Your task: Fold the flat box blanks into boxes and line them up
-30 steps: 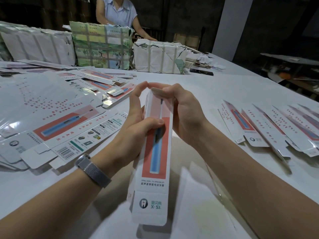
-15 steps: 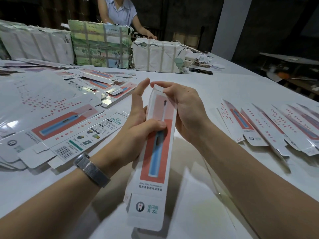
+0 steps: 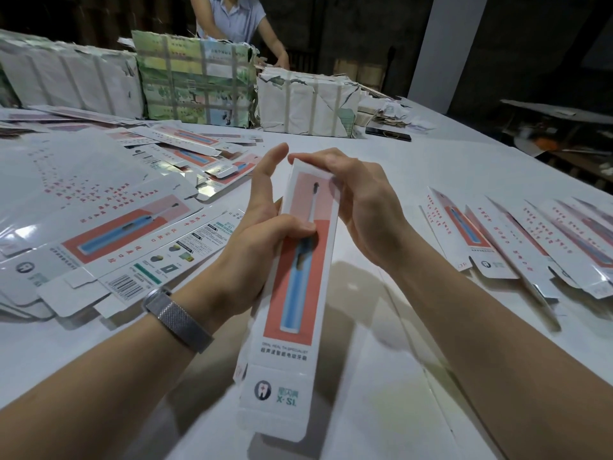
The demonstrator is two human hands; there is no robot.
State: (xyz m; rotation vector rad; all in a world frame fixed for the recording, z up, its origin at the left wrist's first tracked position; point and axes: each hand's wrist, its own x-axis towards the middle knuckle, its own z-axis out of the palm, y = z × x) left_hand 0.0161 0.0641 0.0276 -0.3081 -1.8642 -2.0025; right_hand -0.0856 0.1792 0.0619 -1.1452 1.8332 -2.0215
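— What's around on the worktop?
— Flat blanks lie left, folded boxes right.
— The hands?
— Left hand grips the box mid-air, thumb across; right hand presses its top flap, fingers curled over.

A packing workshop: strapped paper bundles and box blanks cover the table.
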